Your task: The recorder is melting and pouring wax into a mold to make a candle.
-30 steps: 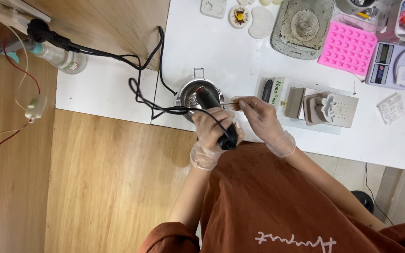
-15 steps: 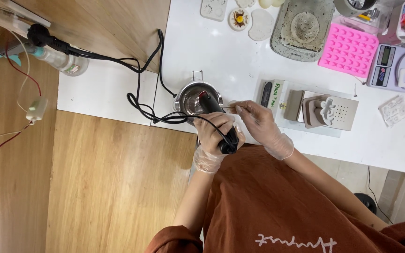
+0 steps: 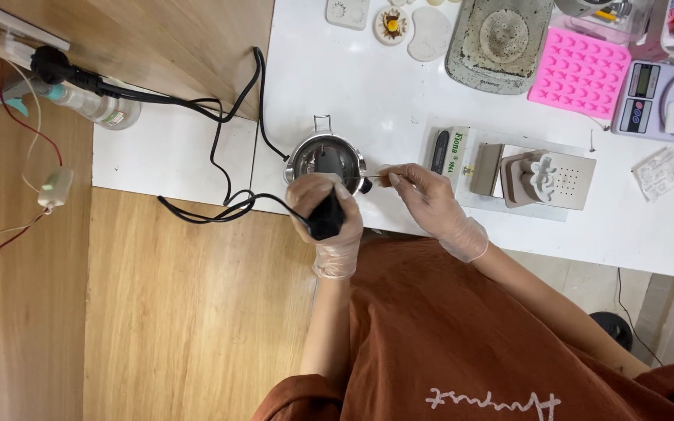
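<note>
Directly ahead of both gloved hands: small metal pot (image 3: 326,158) at table edge; left hand (image 3: 328,214) clasping black handle (image 3: 326,220), nearer; right hand (image 3: 429,195) pinching thin stick (image 3: 371,175), long axis crosswise toward pot rim.

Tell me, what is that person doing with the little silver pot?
A person in clear gloves stands at a white table. The left hand grips the black handle of a corded tool at the rim of a small metal pot. The right hand pinches a thin stick that points into the pot. Nearby lie a pink mould tray, a digital scale and some grey moulds. What is inside the pot is too small to tell.
</note>
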